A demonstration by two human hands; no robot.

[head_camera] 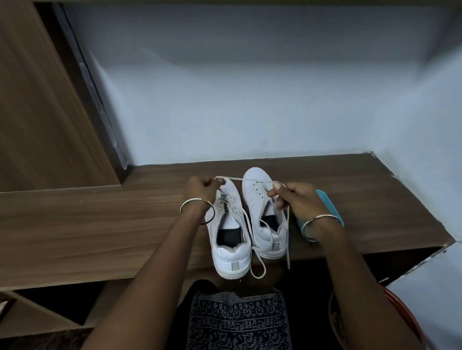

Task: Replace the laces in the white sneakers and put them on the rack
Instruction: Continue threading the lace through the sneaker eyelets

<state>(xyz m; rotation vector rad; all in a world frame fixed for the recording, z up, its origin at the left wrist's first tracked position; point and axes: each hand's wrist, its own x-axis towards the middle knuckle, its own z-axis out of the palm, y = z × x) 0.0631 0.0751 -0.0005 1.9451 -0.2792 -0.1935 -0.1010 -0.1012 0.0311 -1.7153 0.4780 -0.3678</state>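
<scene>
Left hand (202, 188) and right hand (295, 200) pinch a taut off-white shoelace (235, 178); a hard tug could drag the white low-top sneakers (232, 257) off the brown wooden shelf (90, 227).

A home corner: wood-laminate shelf unit (90, 227), wardrobe panel (25, 108), pale painted wall (245, 90).

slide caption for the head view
Left hand and right hand pull a white lace taut over white sneakers on a wooden shelf.
</scene>
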